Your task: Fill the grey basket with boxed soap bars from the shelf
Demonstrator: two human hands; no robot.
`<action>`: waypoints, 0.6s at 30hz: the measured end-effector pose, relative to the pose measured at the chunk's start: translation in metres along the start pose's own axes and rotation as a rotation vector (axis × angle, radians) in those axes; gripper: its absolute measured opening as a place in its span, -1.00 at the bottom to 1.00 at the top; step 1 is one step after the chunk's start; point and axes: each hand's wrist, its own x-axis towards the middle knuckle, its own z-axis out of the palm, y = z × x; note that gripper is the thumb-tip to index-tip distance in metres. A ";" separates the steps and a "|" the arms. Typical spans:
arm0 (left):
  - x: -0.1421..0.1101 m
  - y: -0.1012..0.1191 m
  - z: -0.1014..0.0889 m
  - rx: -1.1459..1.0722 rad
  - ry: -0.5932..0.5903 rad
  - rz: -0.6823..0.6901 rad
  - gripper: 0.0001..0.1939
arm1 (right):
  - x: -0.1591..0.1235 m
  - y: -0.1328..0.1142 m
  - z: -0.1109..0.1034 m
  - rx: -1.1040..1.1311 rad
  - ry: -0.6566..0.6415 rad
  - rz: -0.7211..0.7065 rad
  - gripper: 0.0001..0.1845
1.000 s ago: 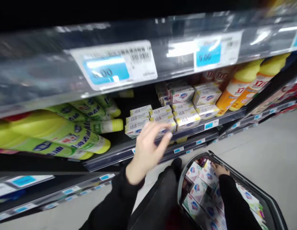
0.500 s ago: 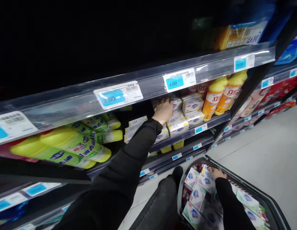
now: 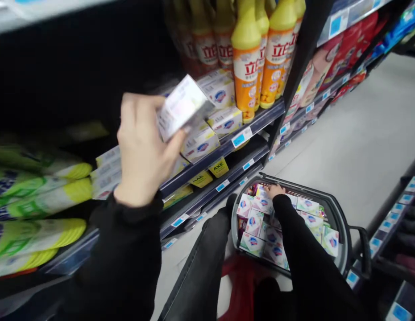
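Several boxes (image 3: 202,147), dark shelf (image 3: 212,159), pale floor (image 3: 331,147).

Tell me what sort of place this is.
Most likely a supermarket aisle: price tags line the shelf edges, matching bottles stand in rows, and a shopping basket holds soap-style boxes.

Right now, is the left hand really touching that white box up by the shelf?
Touching. The head view shows the left hand holding the white box, its thumb against the lower edge.
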 end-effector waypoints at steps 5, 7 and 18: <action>-0.047 0.057 0.085 -0.547 -0.427 0.308 -0.67 | -0.007 -0.005 -0.005 0.018 0.039 -0.033 -0.42; -0.059 0.077 0.152 -0.739 -0.623 0.301 -0.67 | -0.007 -0.006 -0.006 0.020 0.048 -0.023 -0.43; -0.128 0.096 0.362 -1.192 -1.015 -0.152 -0.64 | -0.003 -0.006 -0.003 0.089 0.081 -0.019 -0.42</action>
